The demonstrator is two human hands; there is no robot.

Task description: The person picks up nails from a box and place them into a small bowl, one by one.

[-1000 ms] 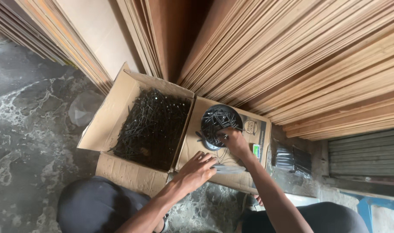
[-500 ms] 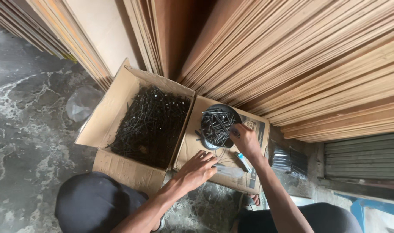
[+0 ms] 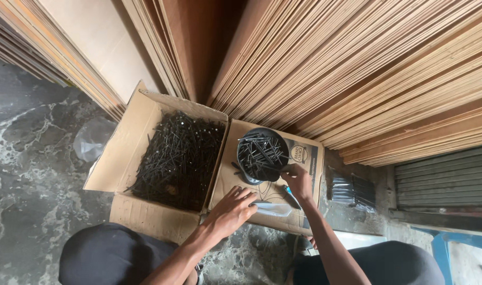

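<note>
Black bowl (image 3: 259, 154): part-filled with nails. Carton (image 3: 126, 153): nails heaped, mostly unsorted. Right hand (image 3: 298, 179): grip pinching bowl's near rim. Left hand (image 3: 231, 209): flat on clear bag (image 3: 272, 209), grip loose.

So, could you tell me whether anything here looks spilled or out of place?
Slightly: a few loose nails lie on the box flap beside the black bowl, outside both bowl and open box. A clear bag lies crumpled on the floor.
</note>
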